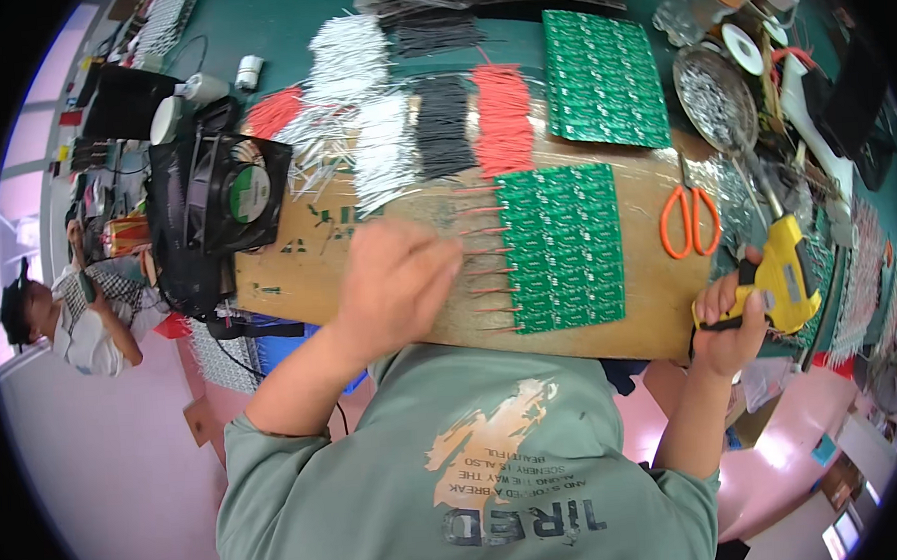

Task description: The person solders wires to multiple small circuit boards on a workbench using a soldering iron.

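My left hand is closed in a pinch beside the left edge of a green circuit board panel. Its fingertips are by the red wires, which stick out in a row from that edge; whatever the fingers hold is hidden. At the board's right, my right hand grips a yellow and black soldering gun. The gun's long metal tip points up toward a round metal dish of silvery bits. Both board and wires rest on a brown work board.
Beyond the panel are bundles of red wires, black wires and white wires, and another green panel. Orange-handled scissors lie at right. A black fan stands at left. Farther left is another person.
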{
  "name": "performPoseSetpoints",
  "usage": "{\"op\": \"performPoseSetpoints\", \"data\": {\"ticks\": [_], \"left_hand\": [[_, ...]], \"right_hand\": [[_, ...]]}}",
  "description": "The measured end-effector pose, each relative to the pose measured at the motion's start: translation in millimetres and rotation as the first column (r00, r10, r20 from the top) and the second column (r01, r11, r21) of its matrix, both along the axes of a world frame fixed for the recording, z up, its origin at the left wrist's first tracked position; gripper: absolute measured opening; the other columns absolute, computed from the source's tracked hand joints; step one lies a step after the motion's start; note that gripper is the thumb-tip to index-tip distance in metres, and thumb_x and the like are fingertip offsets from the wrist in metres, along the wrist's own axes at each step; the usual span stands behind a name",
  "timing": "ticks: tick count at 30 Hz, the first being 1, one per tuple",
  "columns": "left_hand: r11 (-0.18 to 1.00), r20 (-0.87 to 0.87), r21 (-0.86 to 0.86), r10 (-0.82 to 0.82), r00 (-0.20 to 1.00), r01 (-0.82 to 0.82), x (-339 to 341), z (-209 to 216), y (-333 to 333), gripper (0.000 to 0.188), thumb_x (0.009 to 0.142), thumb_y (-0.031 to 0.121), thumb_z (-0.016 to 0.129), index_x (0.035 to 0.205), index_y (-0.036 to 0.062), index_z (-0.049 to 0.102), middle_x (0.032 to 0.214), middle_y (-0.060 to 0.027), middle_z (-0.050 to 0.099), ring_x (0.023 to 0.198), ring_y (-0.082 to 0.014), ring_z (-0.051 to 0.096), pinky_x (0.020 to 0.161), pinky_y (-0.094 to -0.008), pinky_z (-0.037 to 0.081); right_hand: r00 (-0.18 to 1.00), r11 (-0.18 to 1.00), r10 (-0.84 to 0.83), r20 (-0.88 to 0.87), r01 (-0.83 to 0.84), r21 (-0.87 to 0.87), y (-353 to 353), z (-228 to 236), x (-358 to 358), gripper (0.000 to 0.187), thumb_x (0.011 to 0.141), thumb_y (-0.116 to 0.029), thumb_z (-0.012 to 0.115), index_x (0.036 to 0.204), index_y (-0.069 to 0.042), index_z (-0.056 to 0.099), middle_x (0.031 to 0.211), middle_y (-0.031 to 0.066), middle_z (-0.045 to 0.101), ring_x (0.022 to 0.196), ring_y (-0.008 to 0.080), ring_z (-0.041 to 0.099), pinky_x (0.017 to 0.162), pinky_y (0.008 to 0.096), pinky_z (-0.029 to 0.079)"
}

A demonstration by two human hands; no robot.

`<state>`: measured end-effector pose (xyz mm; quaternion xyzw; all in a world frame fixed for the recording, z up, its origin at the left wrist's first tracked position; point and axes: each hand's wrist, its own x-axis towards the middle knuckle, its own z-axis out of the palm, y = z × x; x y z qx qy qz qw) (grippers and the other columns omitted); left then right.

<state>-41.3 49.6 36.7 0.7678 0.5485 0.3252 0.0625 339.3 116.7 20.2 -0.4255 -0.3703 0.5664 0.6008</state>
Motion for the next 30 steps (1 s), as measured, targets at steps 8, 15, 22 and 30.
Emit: {"op": "performPoseSetpoints", "data": {"ticks": [8, 15, 22, 30], "left_hand": [[0.953, -0.324, 0.042, 0.297, 0.898, -0.3, -55.5, 10.5, 50.2, 0.014, 0.089, 0.009, 0.073, 0.102, 0.0062, 0.076, 0.098, -0.0074, 0.069, 0.094, -0.0295, 0.065, 0.084, -0.0418, 0.05], [0.957, -0.405, 0.053, 0.282, 0.87, -0.285, -63.5, 11.9, 66.4, 0.016, 0.088, 0.01, 0.072, 0.104, 0.0071, 0.075, 0.1, -0.0065, 0.068, 0.095, -0.0289, 0.064, 0.085, -0.0422, 0.049], [0.969, -0.592, -0.03, 0.182, 0.785, -0.247, -62.0, 7.8, 73.8, 0.019, 0.086, 0.011, 0.072, 0.105, 0.0085, 0.073, 0.097, -0.0042, 0.065, 0.097, -0.026, 0.062, 0.084, -0.0418, 0.046], [0.981, -0.582, 0.07, 0.19, 0.791, -0.183, -62.4, 3.1, 73.3, 0.004, 0.082, 0.008, 0.07, 0.086, 0.0086, 0.069, 0.085, -0.0042, 0.062, 0.087, -0.0256, 0.061, 0.077, -0.0405, 0.047]], "right_hand": [[0.99, 0.992, 0.125, -0.066, -0.127, -0.021, -22.1, -26.1, -0.9, 0.068, 0.096, -0.037, 0.068, 0.146, 0.002, 0.041, 0.073, 0.0019, 0.048, 0.054, 0.0127, 0.046, 0.051, 0.0287, 0.04], [0.99, 0.993, 0.102, -0.097, -0.107, -0.046, -21.1, -24.2, -4.6, 0.07, 0.094, -0.036, 0.072, 0.144, 0.003, 0.044, 0.072, 0.0025, 0.049, 0.054, 0.014, 0.048, 0.051, 0.0301, 0.042], [0.987, 0.99, 0.112, -0.118, -0.121, -0.072, -20.3, -21.3, -8.9, 0.068, 0.092, -0.031, 0.071, 0.144, 0.005, 0.044, 0.072, 0.003, 0.051, 0.055, 0.0138, 0.048, 0.052, 0.0306, 0.041], [0.988, 0.986, 0.132, -0.075, -0.138, -0.088, -20.3, -19.3, -11.1, 0.066, 0.093, -0.035, 0.07, 0.143, 0.001, 0.046, 0.071, 0.0019, 0.049, 0.054, 0.014, 0.048, 0.052, 0.0311, 0.041]]}}
